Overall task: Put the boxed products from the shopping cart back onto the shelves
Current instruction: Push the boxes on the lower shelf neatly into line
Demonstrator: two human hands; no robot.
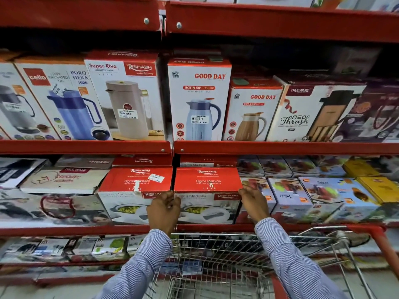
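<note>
my left hand [164, 209] and right hand [254, 201] grip the front top corners of a rishabh sigma marbella casserole box [207, 195] on the red shelf [86, 230], above the shopping cart [226, 262].

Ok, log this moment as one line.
step: shelving | item: Sigma Marbella box | left hand: on left edge | right hand: on right edge | cart: below

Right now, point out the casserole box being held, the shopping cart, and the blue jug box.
casserole box [207, 180], head view, red top face
shopping cart [218, 235], head view, front wire rim
blue jug box [199, 100], head view, front face
</note>
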